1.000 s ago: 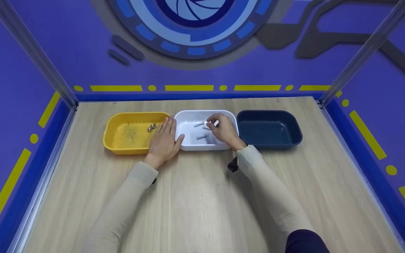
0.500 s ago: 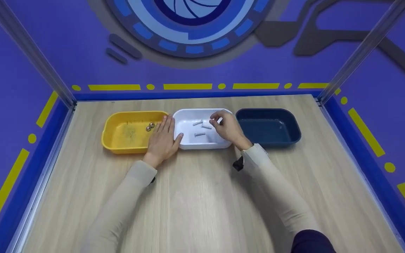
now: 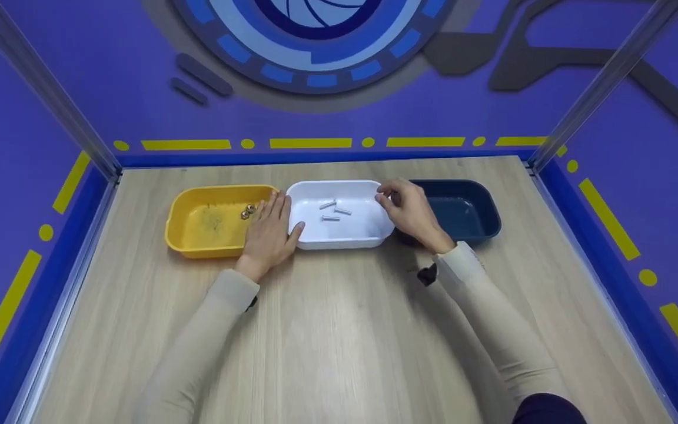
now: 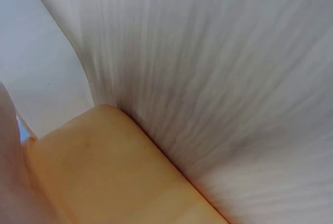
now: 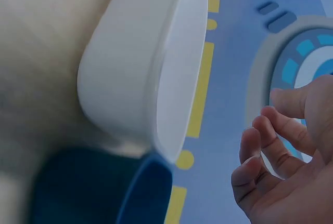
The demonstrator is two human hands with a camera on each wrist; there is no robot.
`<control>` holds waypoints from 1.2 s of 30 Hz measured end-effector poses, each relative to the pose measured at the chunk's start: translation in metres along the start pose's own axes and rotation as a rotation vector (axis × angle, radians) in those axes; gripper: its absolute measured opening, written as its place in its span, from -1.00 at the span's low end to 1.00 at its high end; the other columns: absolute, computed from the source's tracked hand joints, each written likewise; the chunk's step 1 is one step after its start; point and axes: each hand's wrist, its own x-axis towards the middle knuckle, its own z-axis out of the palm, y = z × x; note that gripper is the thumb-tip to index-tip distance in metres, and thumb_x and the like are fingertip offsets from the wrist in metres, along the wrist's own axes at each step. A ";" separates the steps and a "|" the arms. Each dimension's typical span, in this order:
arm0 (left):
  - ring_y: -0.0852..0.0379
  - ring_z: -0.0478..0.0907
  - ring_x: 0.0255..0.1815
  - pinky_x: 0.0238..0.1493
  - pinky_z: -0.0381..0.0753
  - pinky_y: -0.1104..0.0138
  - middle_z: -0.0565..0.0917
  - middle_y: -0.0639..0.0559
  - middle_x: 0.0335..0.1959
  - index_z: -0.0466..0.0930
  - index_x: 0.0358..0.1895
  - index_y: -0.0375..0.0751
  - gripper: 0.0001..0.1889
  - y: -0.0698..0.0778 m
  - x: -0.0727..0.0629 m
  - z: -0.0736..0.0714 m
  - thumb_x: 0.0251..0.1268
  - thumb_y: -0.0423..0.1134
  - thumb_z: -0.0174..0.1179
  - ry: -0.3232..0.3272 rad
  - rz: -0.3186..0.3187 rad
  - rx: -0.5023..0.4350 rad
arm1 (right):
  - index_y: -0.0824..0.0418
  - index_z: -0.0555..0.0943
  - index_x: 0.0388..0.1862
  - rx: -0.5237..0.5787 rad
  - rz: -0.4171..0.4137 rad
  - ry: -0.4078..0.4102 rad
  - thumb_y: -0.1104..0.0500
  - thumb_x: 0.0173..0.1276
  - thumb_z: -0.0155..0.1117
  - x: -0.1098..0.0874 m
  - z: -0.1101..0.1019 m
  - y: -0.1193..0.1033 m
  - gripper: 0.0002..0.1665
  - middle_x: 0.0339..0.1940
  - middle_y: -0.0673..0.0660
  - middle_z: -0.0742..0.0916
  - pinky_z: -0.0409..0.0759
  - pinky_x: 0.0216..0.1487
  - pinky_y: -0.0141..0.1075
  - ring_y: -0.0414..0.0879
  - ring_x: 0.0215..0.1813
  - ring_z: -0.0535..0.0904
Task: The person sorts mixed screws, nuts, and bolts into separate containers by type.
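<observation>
My left hand [image 3: 266, 235] lies with straight fingers across the adjoining rims of a yellow tray [image 3: 186, 247] and a white tray [image 3: 339, 243]. Two shiny metal nuts [image 3: 248, 211] sit in the yellow tray beside its fingertips. Inside the white tray, three silver bolts [image 3: 342, 211] lie apart. My right hand [image 3: 412, 212] hovers where the white tray meets a dark blue tray [image 3: 489, 221]. In the right wrist view, the fingers of that right hand [image 5: 291, 167] are loosely bent, with nothing visible between thumb and fingertips.
All three trays stand in a row on a wooden table [image 3: 327, 330], close to the blue back wall [image 3: 315, 126]. Side walls and metal corner posts [image 3: 604, 88] bound the table. Small dark specks mark the yellow tray's floor.
My right hand has moved right, from above the bolts to the white tray's right edge. The bolt nearest the front has shifted slightly. My left hand stays on the rims.
</observation>
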 end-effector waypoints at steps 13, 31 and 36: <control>-0.23 0.03 0.78 0.76 0.08 -0.10 0.27 -0.20 0.70 0.20 0.68 -0.29 -0.23 0.042 -0.005 -0.007 0.71 0.21 -0.15 0.135 0.088 -0.067 | 0.38 0.76 0.00 -0.026 -0.039 0.076 0.21 0.55 0.39 -0.016 -0.041 0.036 -0.76 -0.16 0.25 0.77 0.54 -0.20 -0.19 -0.02 -0.23 0.58; -0.08 0.50 0.48 0.36 0.62 -0.02 0.59 -0.09 0.46 0.50 0.49 -0.22 -0.39 0.112 -0.016 0.006 0.56 0.07 0.21 0.290 0.277 -0.193 | 0.33 0.60 0.35 -0.253 0.055 0.039 -0.12 0.54 0.38 -0.055 -0.100 0.093 -0.35 0.24 0.35 0.70 0.58 0.24 0.28 0.33 0.22 0.63; -0.06 0.55 0.42 0.29 0.66 0.04 0.63 -0.08 0.42 0.54 0.45 -0.23 -0.41 0.124 -0.020 0.010 0.55 0.06 0.22 0.302 0.312 -0.200 | 0.36 0.57 0.38 -0.337 0.053 0.045 -0.14 0.53 0.37 -0.058 -0.105 0.105 -0.29 0.27 0.39 0.67 0.49 0.34 0.33 0.35 0.30 0.55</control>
